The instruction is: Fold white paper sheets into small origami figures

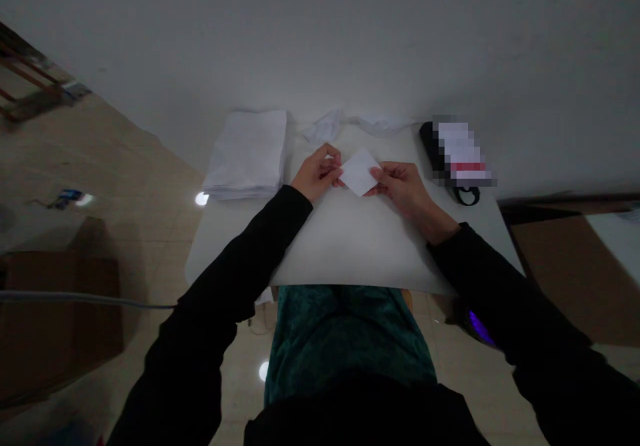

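A small diamond-shaped piece of white paper [360,172] is held above the white table [345,246]. My left hand [320,171] pinches its left corner between thumb and fingers. On the opposite corner, the thumb of my right hand [400,183] presses on top with fingers underneath. To the left lies a stack of white paper sheets [249,149]. Behind my hands, a crumpled or folded white paper [325,126] rests near the wall, with another pale strip of paper [380,125] beside it.
A black case [431,143] with a blurred-out label stands at the table's right, a black loop [467,196] at its near end. The wall [320,39] borders the table's far edge. Cardboard boxes [60,313] sit on the floor at left, and a cable [90,298] crosses there.
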{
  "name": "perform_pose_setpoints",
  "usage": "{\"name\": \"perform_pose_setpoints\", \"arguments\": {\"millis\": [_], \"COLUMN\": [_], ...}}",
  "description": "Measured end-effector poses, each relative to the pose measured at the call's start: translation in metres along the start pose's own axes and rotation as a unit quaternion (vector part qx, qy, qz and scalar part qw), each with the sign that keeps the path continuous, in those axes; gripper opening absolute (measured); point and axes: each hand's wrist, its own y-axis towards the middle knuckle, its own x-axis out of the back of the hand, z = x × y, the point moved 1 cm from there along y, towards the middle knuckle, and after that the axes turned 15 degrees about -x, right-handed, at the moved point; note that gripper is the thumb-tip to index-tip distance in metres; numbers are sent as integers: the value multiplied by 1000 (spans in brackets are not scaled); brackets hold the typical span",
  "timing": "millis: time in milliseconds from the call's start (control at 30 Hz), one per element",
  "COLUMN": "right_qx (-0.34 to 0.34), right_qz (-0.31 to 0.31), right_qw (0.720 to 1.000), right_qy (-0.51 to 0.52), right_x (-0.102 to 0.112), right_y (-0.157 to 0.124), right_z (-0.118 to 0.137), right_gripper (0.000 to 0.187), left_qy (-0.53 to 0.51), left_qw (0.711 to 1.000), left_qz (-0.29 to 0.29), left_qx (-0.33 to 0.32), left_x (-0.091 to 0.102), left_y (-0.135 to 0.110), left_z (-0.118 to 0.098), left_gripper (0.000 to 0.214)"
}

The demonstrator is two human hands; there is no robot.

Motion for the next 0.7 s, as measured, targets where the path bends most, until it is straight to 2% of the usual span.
{"name": "perform_pose_setpoints", "arguments": {"millis": [33, 133, 200, 300, 400, 567, 700], "right_qx": [10, 31, 19, -5, -15, 7, 27], "right_qz": [-3, -5, 7, 26, 53, 92, 94], "right_qw": [1000, 999, 999, 999, 998, 995, 993], "right_qy": [10, 31, 38, 47, 38, -40, -65], "right_x": [0, -2, -4, -5, -4, 3, 5], "right_y": [-1, -3, -2, 1, 2, -3, -6], "right_z": [1, 3, 3, 2, 3, 9, 15], "right_gripper": [42, 45, 36, 34, 32, 29, 39], "left_qy": [15, 54, 38, -7, -24, -8, 9], "left_qw": [1000, 997, 998, 999, 999, 1000, 998], "left_qz": [3, 23, 32, 31, 12, -20, -66], "left_qx": [-21, -52, -44, -29, -26, 4, 9], "left_x": [1, 1, -1, -5, -7, -5, -5], "left_y": [0, -2, -3, -4, -4, -3, -1], "left_z": [1, -2, -4, -6, -5, -6, -7], "left_gripper": [5, 15, 24, 38, 35, 30, 29]}}
